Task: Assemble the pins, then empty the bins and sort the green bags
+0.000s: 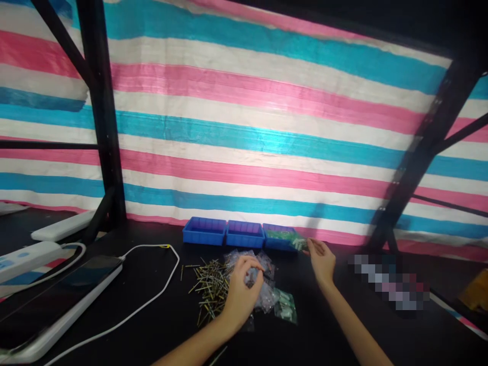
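Note:
My left hand (244,290) is over a pile of small clear plastic bags (267,297), thumb and fingers curled towards each other; what is between them is too small to name. Beside it on the left lies a heap of thin metal rods (209,287). My right hand (321,259) pinches a green-tinted plastic bag (299,243) at the right edge of the right blue bin (280,244), which has more green bags inside. Another green bag (285,306) lies on the table, right of the clear bags.
Two more blue bins (204,237) (245,240) stand left of the right one. A phone-like device (61,300) with a white cable (152,300) and a power strip (28,256) lie at left. Black frame posts (101,112) stand before a striped sheet.

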Demonstrator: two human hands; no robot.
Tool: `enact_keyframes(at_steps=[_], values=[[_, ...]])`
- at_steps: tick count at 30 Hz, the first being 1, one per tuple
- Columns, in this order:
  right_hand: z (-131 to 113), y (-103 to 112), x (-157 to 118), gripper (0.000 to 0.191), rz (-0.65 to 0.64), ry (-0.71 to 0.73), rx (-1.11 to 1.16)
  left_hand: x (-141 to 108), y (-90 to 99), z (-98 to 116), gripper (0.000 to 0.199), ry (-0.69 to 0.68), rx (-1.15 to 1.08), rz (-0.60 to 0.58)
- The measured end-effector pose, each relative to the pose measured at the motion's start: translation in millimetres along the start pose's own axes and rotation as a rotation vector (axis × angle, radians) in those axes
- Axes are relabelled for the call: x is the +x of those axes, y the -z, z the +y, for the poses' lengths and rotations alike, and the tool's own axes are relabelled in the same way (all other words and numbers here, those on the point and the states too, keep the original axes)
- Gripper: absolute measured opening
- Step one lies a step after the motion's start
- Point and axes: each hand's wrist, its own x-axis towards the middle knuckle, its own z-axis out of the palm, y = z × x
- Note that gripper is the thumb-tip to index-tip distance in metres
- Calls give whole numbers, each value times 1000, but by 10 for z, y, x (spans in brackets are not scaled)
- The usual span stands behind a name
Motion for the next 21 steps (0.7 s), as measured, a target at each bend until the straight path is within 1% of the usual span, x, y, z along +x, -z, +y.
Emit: enact_keyframes(at_steps=[2,5,8,11,15,21], values=[[47,-82,32,41,-8,33,-5,-22,-10,18,12,-13,-6,-50],[67,-290,43,40,-46,95,-35,-18,5,39,12,-56,-20,-96],[83,-495,46,40,-113,155,-107,22,54,56,13,-93,-20,-83],[122,-620,55,37,-197,212,-208,59,100,72,15,-95,-19,-48],[196,-667,98,35,-235,288,-350,63,111,92,15,-87,-27,-43],[242,-597,187,33,-266,392,-498,29,76,88,17,-88,-30,-95]])
